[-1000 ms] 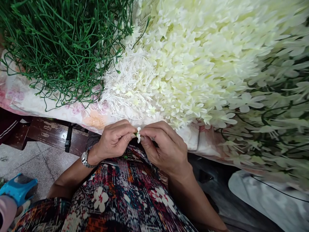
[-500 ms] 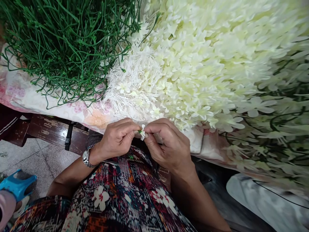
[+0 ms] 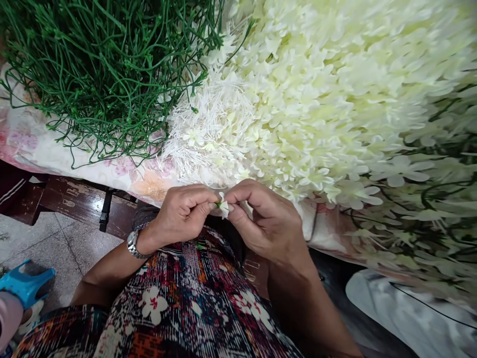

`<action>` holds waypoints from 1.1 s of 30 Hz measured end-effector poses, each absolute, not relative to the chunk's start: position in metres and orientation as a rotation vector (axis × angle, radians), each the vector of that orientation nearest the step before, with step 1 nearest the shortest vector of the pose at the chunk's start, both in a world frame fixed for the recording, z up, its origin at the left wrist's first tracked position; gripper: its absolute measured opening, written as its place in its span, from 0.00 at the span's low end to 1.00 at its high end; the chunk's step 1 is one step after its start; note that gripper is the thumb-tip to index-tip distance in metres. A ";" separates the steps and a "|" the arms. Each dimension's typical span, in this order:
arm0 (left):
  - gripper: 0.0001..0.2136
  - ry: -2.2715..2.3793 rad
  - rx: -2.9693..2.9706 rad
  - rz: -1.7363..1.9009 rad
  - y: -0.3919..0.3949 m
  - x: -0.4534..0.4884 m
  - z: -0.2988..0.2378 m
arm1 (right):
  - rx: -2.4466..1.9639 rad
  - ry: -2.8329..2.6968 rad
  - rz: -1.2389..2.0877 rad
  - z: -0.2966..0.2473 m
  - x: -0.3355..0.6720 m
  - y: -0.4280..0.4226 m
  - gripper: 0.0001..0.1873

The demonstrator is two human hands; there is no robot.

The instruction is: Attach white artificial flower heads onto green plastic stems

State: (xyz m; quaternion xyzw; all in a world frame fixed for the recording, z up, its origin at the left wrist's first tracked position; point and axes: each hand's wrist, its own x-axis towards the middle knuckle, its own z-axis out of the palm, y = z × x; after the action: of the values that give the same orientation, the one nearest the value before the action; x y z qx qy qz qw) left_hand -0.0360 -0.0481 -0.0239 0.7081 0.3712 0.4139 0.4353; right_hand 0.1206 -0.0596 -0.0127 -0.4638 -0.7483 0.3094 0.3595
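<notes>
Near the table's front edge, a small white artificial flower [image 3: 224, 206] with a green base shows between my two hands. My left hand [image 3: 186, 211], wearing a silver watch, pinches the green stem end at the flower's left side. From the other side, my right hand [image 3: 266, 219] has thumb and forefinger closed on the white petals. The fingertips hide part of the flower. Behind my hands lie a heap of white thread-like stamens [image 3: 208, 124] and a large pile of cream-white petal pieces [image 3: 313, 99].
A thick bunch of green plastic stems [image 3: 112, 74] covers the back left. Finished-looking white flowers on dark stems [image 3: 402, 171] lie at the right. The table has a floral cloth [image 3: 89, 164]. A brown wooden bench [image 3: 74, 204] and a blue stool [image 3: 28, 286] are at the lower left.
My right hand has shifted slightly to the right and turned a little. The flower between my fingers has tilted, and my left hand keeps its pinch.
</notes>
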 end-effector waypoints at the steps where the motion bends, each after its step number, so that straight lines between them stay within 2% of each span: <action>1: 0.06 0.900 1.757 1.003 -0.047 -0.037 -0.023 | -1.191 -1.924 0.841 -0.011 0.121 -0.059 0.04; 10: 0.06 0.791 1.812 0.884 -0.041 -0.042 -0.025 | -1.178 -1.873 1.087 -0.007 0.127 -0.057 0.02; 18: 0.07 0.809 1.935 0.877 -0.041 -0.041 -0.021 | -1.204 -1.875 1.152 -0.006 0.129 -0.058 0.02; 33: 0.05 1.033 1.888 1.146 -0.052 -0.033 -0.029 | -1.249 -1.975 0.508 -0.012 0.111 -0.065 0.04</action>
State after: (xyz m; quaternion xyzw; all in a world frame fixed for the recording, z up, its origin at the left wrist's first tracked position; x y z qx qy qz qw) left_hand -0.0330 -0.0525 -0.0287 0.7268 0.3978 0.4412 0.3447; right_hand 0.1112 -0.0654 -0.0122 -0.4861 -0.7684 0.1978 0.3663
